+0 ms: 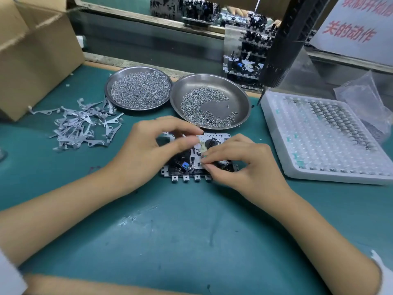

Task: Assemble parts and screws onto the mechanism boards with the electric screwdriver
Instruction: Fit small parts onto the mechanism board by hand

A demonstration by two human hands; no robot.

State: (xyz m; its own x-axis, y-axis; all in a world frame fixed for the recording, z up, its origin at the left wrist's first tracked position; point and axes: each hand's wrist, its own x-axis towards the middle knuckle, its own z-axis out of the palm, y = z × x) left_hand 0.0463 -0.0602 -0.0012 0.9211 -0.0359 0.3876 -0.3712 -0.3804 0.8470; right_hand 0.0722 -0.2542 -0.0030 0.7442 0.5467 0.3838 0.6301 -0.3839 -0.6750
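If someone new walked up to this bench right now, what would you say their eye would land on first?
Probably the two hands at the centre: the left hand and right hand both work with their fingertips on a small mechanism board lying on the green mat. Just behind it sit two shiny metal dishes of screws, with a loose heap of grey metal levers to the left and a white compartment tray to the right.

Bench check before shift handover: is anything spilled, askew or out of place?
Mostly tidy. The metal levers lie in a loose tangled heap on the mat left of the board, not in a dish, unlike the screws.
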